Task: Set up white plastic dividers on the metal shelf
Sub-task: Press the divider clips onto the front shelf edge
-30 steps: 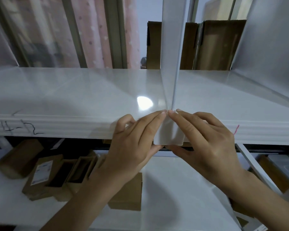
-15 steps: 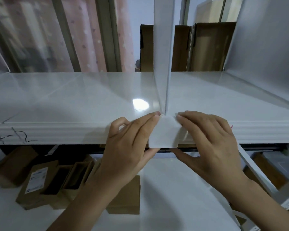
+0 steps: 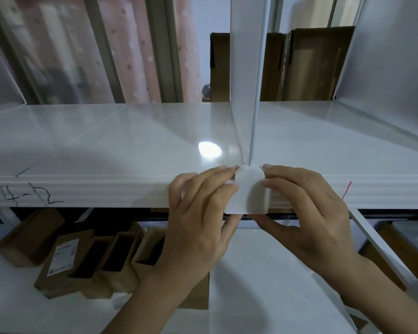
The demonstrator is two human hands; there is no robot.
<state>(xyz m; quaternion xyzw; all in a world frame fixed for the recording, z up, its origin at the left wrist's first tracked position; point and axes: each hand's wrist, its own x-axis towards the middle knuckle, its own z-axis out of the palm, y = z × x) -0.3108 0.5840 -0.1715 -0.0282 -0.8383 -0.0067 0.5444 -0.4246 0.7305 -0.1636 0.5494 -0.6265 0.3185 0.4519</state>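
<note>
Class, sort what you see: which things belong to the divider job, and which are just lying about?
Job: white divider; its front clip tab; metal shelf; left hand; right hand.
Lying about: brown boxes below; cardboard cartons behind.

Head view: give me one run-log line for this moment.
step: seating divider tab on shelf front lip | left hand: gripping tab | right hand: gripping tab | divider: upright | boxes: lower shelf

Brown cartons [image 3: 87, 259] on lower shelf; cardboard boxes [image 3: 309, 66] behind; pink curtain [image 3: 135, 49].
</note>
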